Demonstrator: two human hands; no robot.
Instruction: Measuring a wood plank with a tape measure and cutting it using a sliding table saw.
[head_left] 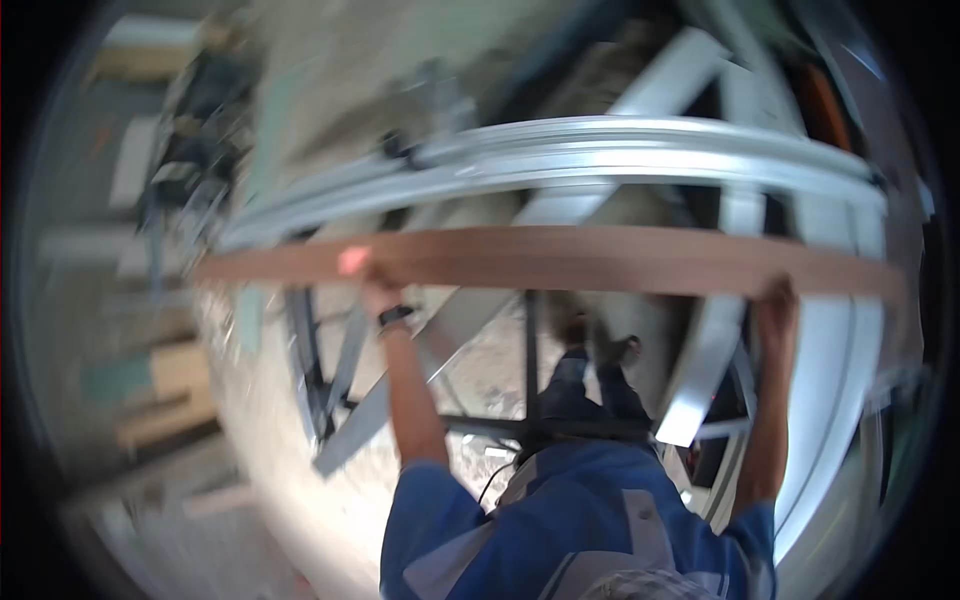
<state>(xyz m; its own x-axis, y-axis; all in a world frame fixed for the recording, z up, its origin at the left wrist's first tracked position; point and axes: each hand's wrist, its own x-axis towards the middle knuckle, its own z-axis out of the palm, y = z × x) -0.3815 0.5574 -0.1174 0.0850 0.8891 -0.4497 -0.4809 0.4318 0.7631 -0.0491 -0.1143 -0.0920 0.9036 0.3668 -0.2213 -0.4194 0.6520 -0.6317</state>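
A long, narrow brown plank (pixel 580 258) spans the view from left to right in front of me. My left hand (pixel 376 286), with a dark band on its wrist, is closed on the plank's near edge left of the middle. A bright reddish patch shows at that hand's fingertips. Toward the plank's right end, my right hand (pixel 777 305) is closed on the same near edge; motion blurs its fingers. Just beyond the plank runs a shiny silver metal rail (pixel 620 160), roughly parallel to it. Whether plank and rail touch, I cannot tell.
Under the plank, slanting pale metal bars (pixel 690 385) cross a dark frame (pixel 531 360). Wide silver profiles (pixel 835 400) curve down the right side. Blurred wood offcuts (pixel 178 370) and a cluttered dark heap (pixel 195 150) lie at the left.
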